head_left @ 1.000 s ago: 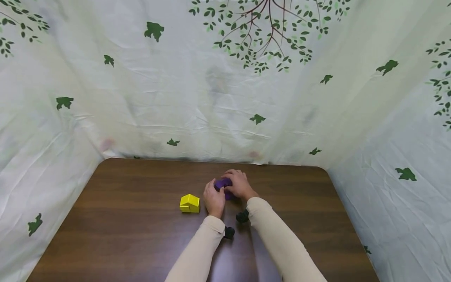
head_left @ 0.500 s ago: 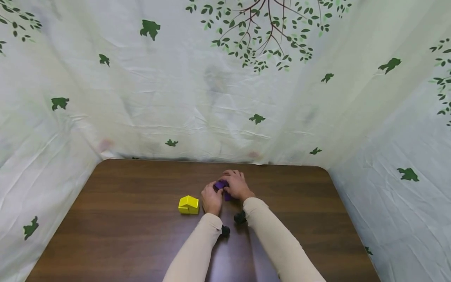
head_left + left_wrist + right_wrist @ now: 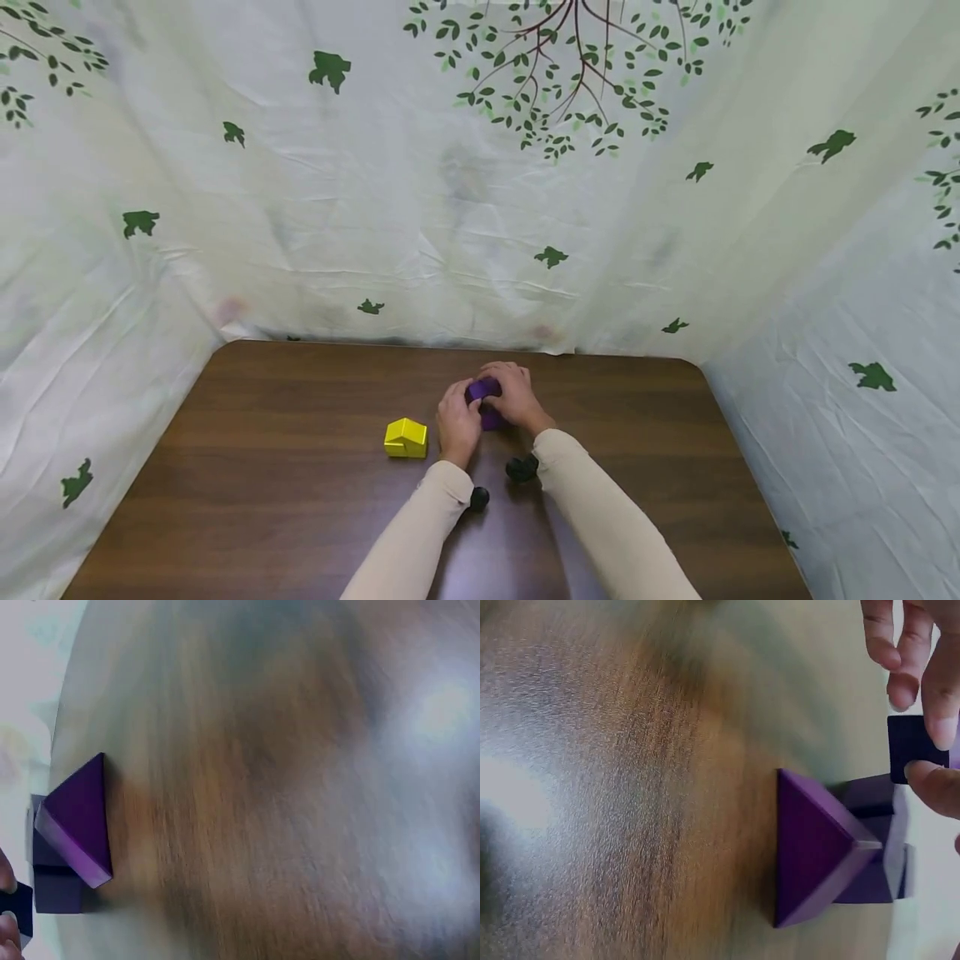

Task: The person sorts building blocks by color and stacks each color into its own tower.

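In the head view my left hand [image 3: 458, 421] and right hand [image 3: 516, 398] meet over a small purple block [image 3: 483, 388], gripping it from either side. In the right wrist view, thumb and finger pinch this dark square-faced block [image 3: 915, 746]. Left thumb and fingertip likewise hold a dark block [image 3: 16, 911] at the left wrist view's edge. Just below and nearer me, a purple triangular block [image 3: 814, 847] stands on the table against other purple blocks [image 3: 870, 806]. How these join is partly hidden by the hands.
A yellow house-shaped block or pair of blocks [image 3: 406, 438] stands left of my left hand on the brown wooden table [image 3: 285, 500]. A white leaf-patterned cloth [image 3: 450, 208] hangs behind the table and along its sides.
Both hands have shifted slightly right and away from me relative to the yellow piece, with the purple block still between them. The yellow piece stays in place.
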The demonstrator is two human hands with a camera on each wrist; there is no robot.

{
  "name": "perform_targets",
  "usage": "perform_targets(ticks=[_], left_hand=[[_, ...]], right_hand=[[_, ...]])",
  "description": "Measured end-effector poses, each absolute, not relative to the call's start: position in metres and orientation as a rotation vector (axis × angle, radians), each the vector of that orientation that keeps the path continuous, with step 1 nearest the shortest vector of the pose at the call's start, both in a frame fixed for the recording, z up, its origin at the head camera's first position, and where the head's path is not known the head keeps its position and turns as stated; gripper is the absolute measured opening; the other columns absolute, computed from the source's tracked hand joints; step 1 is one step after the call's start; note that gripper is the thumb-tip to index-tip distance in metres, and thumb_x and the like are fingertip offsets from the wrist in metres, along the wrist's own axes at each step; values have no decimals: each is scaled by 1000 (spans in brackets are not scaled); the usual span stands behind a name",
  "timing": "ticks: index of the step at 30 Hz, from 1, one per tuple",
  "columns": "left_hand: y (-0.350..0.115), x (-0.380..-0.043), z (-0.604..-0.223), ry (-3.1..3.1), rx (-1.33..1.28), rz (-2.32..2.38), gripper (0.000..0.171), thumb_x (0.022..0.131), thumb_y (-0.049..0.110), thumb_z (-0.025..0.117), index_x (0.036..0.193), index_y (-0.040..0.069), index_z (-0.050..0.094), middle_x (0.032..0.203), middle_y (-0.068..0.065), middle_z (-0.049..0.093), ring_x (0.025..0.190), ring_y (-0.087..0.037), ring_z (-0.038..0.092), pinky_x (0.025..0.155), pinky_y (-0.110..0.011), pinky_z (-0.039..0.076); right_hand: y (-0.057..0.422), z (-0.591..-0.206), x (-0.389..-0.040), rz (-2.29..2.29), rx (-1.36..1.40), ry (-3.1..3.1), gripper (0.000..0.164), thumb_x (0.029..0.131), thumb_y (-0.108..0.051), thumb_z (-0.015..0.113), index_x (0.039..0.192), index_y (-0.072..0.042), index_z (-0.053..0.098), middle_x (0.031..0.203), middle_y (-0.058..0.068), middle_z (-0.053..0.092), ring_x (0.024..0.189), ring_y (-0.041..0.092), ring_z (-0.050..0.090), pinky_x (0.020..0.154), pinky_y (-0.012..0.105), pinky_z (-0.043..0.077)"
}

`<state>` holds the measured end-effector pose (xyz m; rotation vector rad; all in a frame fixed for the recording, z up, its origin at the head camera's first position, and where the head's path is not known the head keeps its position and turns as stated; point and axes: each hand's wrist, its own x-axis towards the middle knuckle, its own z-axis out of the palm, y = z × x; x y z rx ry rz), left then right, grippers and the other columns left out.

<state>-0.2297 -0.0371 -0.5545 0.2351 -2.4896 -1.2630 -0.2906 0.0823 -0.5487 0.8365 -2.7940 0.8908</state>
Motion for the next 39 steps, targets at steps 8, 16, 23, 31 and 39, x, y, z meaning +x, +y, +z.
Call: perform_targets(ticks=[8, 16, 23, 31, 39], left_hand=[[-40, -217, -549, -2493, 3, -1231, 35, 85, -1, 69, 120, 1, 64, 119, -13, 64, 98, -30, 64, 89, -42, 50], [-49, -193, -552, -2484, -103, -1409, 36, 82, -1, 73, 117, 6, 67, 107, -11, 66, 61, -9, 51, 56, -23, 45], [-60, -172, -567, -2480, -127, -1558, 36, 80, 1, 76, 115, 4, 67, 76, -5, 61, 56, -4, 50, 52, -21, 43], [-72, -155, -585, -2525, -118, -1550, 38, 82, 2, 74, 119, -1, 64, 86, -8, 62, 59, -4, 49, 55, -22, 43], [-86, -150, -598, -2546, -132, -1540, 38, 82, 0, 73, 118, 0, 65, 84, -9, 63, 63, -9, 55, 58, -23, 45]], right_hand=[[95, -547, -265, 1271, 669, -2637, 31, 76, -1, 79, 106, -2, 68, 104, 14, 69, 95, 31, 64, 82, 44, 50], [94, -561, -219, 1571, 446, -2515, 33, 77, -3, 79, 107, -3, 69, 104, 13, 70, 94, 30, 65, 80, 43, 52], [89, -578, -187, 1695, 343, -2482, 33, 77, -3, 79, 109, -4, 69, 102, 12, 69, 87, 28, 65, 77, 35, 54], [77, -596, -171, 1689, 347, -2463, 33, 75, -4, 80, 106, -2, 69, 96, 12, 70, 83, 25, 66, 73, 32, 53], [67, -606, -168, 1601, 360, -2509, 33, 75, -9, 82, 106, -5, 71, 101, 9, 71, 91, 26, 65, 80, 35, 50]])
